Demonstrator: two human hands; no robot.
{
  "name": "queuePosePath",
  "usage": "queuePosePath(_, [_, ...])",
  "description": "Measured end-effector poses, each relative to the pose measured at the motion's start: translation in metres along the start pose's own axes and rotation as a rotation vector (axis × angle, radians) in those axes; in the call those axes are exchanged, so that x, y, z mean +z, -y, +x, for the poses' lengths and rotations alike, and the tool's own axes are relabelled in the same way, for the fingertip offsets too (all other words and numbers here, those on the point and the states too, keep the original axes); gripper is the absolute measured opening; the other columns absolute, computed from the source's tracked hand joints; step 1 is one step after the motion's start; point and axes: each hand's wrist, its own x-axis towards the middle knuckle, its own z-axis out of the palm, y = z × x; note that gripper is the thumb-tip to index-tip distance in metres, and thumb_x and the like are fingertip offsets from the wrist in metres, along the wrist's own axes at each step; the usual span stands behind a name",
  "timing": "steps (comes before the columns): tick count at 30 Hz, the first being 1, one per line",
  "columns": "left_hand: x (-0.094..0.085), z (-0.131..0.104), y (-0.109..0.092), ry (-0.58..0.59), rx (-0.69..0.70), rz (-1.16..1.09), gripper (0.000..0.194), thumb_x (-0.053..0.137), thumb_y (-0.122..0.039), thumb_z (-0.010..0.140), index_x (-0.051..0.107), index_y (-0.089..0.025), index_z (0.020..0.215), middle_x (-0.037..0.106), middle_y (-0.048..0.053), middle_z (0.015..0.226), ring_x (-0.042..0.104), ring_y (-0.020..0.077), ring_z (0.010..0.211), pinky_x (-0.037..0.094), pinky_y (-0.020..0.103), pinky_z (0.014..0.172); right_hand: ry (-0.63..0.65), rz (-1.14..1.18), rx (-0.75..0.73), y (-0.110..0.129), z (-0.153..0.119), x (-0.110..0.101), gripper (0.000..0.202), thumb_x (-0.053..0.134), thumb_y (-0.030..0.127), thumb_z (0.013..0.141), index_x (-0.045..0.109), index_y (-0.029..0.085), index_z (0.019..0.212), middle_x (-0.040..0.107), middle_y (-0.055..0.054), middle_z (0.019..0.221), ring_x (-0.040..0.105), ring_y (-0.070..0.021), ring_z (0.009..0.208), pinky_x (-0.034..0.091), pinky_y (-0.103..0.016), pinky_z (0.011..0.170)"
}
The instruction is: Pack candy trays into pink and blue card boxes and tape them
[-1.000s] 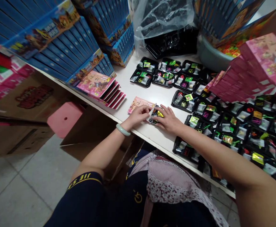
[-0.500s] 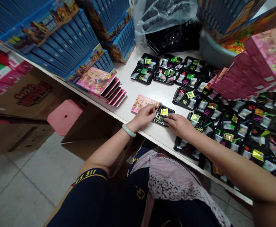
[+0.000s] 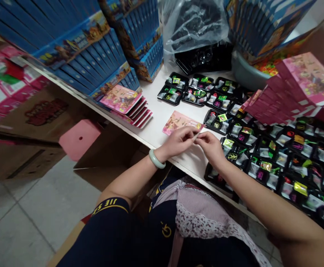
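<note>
Together, my left hand [image 3: 181,141] and right hand [image 3: 211,147] pinching the pale end flap [image 3: 199,132] of a pink box [image 3: 178,121], box lying mid-frame, long axis sloping down rightward, flap pointing upper right.

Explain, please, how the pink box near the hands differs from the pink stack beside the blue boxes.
The pink box lies on its own; the pink stack is made of several pieces, their edges stepped. The left hand partly covers the pink box; no hand touches the pink stack. Both show printed pictures on a pink top face.
</note>
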Motion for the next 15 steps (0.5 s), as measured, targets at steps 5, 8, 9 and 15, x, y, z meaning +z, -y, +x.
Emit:
queuePosePath(5, [-0.058,-0.002,-0.07,0.062,0.243,0.325,0.01,0.05,-0.012,0.082,0.055,-0.02,0.079,0.068,0.009,0.111,0.063,0.0219,0.105,0.051,0.04,0.092,0.059,0.194,-0.222,0.067,0.015,0.042,0.031,0.06,0.042,0.083,0.054,0.025,0.109,0.066,-0.007,0.114,0.062,-0.0231,0.11,0.052,-0.041,0.093])
queuePosePath(8, [-0.111,-0.008,-0.072,-0.102,0.164,0.492,0.009,0.051,-0.013,0.079,0.055,-0.02,0.076,0.069,0.008,0.102,0.063,0.0232,0.099,0.051,0.041,0.089,0.231,0.444,-0.184,0.095,0.042,0.101,0.03,0.065,0.035,0.078,0.054,0.024,0.104,0.067,-0.004,0.111,0.063,-0.0209,0.108,0.053,-0.039,0.093])
queuePosePath(9, [-0.13,-0.011,-0.065,-0.159,0.135,0.53,0.008,0.051,-0.014,0.078,0.055,-0.019,0.073,0.069,0.008,0.098,0.064,0.0232,0.095,0.051,0.041,0.085,0.284,0.532,-0.126,0.102,0.052,0.122,0.029,0.067,0.032,0.076,0.054,0.024,0.101,0.069,-0.003,0.105,0.065,-0.0192,0.103,0.054,-0.038,0.091])
queuePosePath(15, [-0.206,-0.021,-0.01,-0.255,0.017,0.664,0.005,0.056,-0.018,0.075,0.061,-0.02,0.074,0.057,0.003,0.066,0.055,0.0207,0.064,0.047,0.041,0.067,0.551,0.649,0.304,0.112,0.083,0.179,0.021,0.071,0.016,0.075,0.059,0.019,0.091,0.071,-0.001,0.083,0.068,-0.0133,0.077,0.058,-0.03,0.075])
